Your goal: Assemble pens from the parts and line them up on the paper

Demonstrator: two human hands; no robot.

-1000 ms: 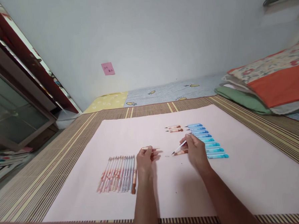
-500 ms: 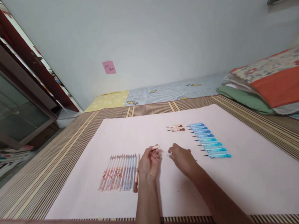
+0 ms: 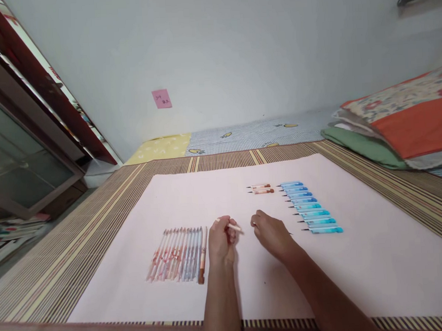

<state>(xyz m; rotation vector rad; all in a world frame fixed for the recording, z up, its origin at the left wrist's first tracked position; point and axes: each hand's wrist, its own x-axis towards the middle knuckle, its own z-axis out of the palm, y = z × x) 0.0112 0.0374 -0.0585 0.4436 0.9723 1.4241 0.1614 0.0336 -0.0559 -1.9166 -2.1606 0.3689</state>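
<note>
My left hand is closed around a slim white pen piece, whose end sticks out to the right from between the fingers. A short gap to the right, my right hand has its fingertips pinched together; what they hold, if anything, is hidden. A dark tip shows just beyond the right wrist, the rest covered by the hand. Close to my left wrist lies a brown-ended pen, beside a row of clear patterned pens.
A pale pink sheet covers a striped mat. Toward its far right are two brown-ended pen pieces and a column of several blue pen pieces. Folded bedding sits at the right, against the wall with a pink note.
The white piece in my left hand has turned and now points down to the right, showing more length. My right hand has shifted slightly; the pens on the sheet stay put.
</note>
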